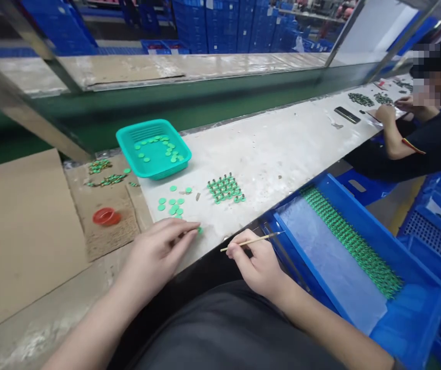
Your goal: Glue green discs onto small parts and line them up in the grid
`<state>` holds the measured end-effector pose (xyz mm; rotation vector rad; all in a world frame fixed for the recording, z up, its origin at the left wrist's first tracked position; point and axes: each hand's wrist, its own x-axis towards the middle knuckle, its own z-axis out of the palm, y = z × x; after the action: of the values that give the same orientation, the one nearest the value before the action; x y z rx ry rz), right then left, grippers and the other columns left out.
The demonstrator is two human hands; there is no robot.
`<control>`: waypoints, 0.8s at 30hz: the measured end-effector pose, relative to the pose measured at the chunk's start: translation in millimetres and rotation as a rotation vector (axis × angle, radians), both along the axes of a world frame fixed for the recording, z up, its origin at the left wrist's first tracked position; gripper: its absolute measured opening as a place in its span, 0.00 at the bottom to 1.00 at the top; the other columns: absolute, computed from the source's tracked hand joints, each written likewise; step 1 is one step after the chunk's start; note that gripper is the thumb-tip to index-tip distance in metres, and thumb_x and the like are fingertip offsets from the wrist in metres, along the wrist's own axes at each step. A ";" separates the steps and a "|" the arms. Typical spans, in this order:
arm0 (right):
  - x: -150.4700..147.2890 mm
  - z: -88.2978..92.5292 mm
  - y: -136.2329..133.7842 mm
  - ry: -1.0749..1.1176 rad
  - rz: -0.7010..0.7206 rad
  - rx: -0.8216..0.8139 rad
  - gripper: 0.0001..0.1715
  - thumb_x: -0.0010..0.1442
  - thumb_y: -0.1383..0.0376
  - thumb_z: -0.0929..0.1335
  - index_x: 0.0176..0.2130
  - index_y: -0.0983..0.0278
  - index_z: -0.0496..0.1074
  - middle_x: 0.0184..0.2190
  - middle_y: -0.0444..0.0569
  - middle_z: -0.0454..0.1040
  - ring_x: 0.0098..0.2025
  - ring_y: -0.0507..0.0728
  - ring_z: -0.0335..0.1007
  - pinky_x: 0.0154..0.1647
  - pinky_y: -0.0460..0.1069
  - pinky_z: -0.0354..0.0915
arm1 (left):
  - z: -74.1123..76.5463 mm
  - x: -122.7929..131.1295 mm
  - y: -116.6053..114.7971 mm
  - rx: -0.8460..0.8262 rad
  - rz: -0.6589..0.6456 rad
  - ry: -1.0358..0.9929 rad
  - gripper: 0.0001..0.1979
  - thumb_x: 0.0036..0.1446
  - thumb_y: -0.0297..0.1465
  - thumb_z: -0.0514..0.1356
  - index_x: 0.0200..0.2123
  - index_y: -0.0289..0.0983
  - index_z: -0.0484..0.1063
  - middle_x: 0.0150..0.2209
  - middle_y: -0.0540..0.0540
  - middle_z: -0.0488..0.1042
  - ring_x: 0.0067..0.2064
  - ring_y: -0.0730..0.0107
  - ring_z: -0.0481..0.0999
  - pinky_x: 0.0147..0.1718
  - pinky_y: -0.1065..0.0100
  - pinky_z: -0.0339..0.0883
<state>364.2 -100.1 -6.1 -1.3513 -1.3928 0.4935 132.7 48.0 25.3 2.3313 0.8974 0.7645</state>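
My left hand (162, 249) is pinched at the table's front edge, and a small green piece (200, 230) shows at its fingertips. A thin paintbrush (253, 241) with a pale wooden handle lies across the fingers of my right hand (256, 262), which grips it with the dark tip pointing right. Just beyond my left hand are several loose flat green discs (173, 209). Farther right stand rows of green discs with dark upright parts on them (226, 188). A teal plastic basket (153, 173) behind the loose discs holds more green discs.
At the left are a red dish (107, 216), piles of small green and gold parts (110, 180) and a cardboard sheet (23, 221). A blue crate (416, 318) at my right holds rows of green pieces (353, 241). Down the bench, a co-worker (432, 113) sits near a phone (347, 115).
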 end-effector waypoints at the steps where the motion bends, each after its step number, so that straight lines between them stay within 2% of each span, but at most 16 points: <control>1: 6.6 0.6 -1.7 0.010 -0.023 0.003 0.10 0.81 0.64 0.71 0.42 0.58 0.80 0.35 0.47 0.86 0.36 0.58 0.87 0.41 0.50 0.80 | 0.6 19.7 7.3 0.018 -0.017 0.030 0.16 0.79 0.47 0.65 0.50 0.46 0.91 0.45 0.44 0.92 0.43 0.57 0.90 0.45 0.62 0.82; 3: 19.4 2.0 -5.4 0.032 -0.063 0.009 0.10 0.81 0.65 0.71 0.42 0.58 0.80 0.35 0.47 0.86 0.36 0.58 0.87 0.41 0.50 0.79 | -0.3 54.5 20.7 0.074 -0.035 0.088 0.15 0.79 0.44 0.64 0.48 0.45 0.90 0.41 0.45 0.91 0.39 0.59 0.87 0.43 0.62 0.80; 6: 36.6 3.8 -11.1 0.053 -0.118 0.014 0.10 0.81 0.66 0.71 0.42 0.58 0.80 0.35 0.46 0.86 0.36 0.57 0.87 0.41 0.49 0.79 | -3.5 87.7 34.1 0.144 -0.057 0.153 0.14 0.78 0.41 0.64 0.47 0.45 0.90 0.43 0.44 0.91 0.45 0.54 0.87 0.49 0.57 0.79; 9: 50.4 3.9 -15.8 0.057 -0.153 0.012 0.11 0.82 0.66 0.71 0.42 0.57 0.79 0.36 0.44 0.87 0.37 0.56 0.88 0.42 0.48 0.79 | -5.0 101.2 38.6 0.206 -0.049 0.207 0.15 0.78 0.40 0.63 0.46 0.45 0.91 0.45 0.41 0.90 0.50 0.49 0.86 0.53 0.53 0.78; 16: 67.5 1.3 -18.5 0.038 -0.151 0.000 0.11 0.83 0.64 0.71 0.43 0.56 0.78 0.36 0.44 0.86 0.37 0.56 0.87 0.41 0.50 0.77 | -4.8 119.8 36.7 0.226 -0.021 0.286 0.16 0.76 0.40 0.62 0.43 0.44 0.91 0.43 0.40 0.89 0.49 0.47 0.85 0.52 0.50 0.79; 18: 70.0 3.2 -18.3 0.040 -0.150 -0.015 0.10 0.84 0.64 0.70 0.45 0.57 0.79 0.40 0.46 0.88 0.41 0.58 0.89 0.45 0.51 0.79 | 2.4 117.9 35.8 0.209 0.011 0.280 0.17 0.75 0.42 0.62 0.45 0.45 0.91 0.44 0.41 0.90 0.50 0.49 0.86 0.53 0.52 0.80; 21: 73.1 8.7 -19.8 0.088 -0.148 -0.045 0.12 0.86 0.62 0.67 0.46 0.57 0.78 0.42 0.48 0.88 0.42 0.57 0.88 0.46 0.51 0.79 | 27.2 93.5 38.1 0.180 0.174 0.241 0.22 0.79 0.46 0.58 0.52 0.43 0.90 0.47 0.43 0.90 0.47 0.55 0.87 0.48 0.57 0.81; 23: 74.1 13.3 -22.3 0.140 -0.133 -0.097 0.15 0.87 0.61 0.67 0.43 0.57 0.76 0.36 0.45 0.85 0.36 0.55 0.85 0.40 0.49 0.77 | 47.3 64.3 42.3 0.113 0.357 0.253 0.24 0.79 0.49 0.58 0.55 0.41 0.88 0.40 0.46 0.89 0.38 0.58 0.85 0.38 0.61 0.78; 24: 74.0 15.7 -23.8 0.168 -0.123 -0.125 0.14 0.87 0.60 0.68 0.44 0.57 0.76 0.33 0.43 0.83 0.33 0.53 0.82 0.38 0.48 0.75 | 55.6 48.2 44.4 0.044 0.413 0.308 0.23 0.77 0.51 0.60 0.52 0.41 0.89 0.34 0.49 0.86 0.32 0.59 0.82 0.32 0.62 0.74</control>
<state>438.2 -123.9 9.6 -1.4514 -1.1510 0.6055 180.9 92.5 80.9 2.3690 1.5443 0.5900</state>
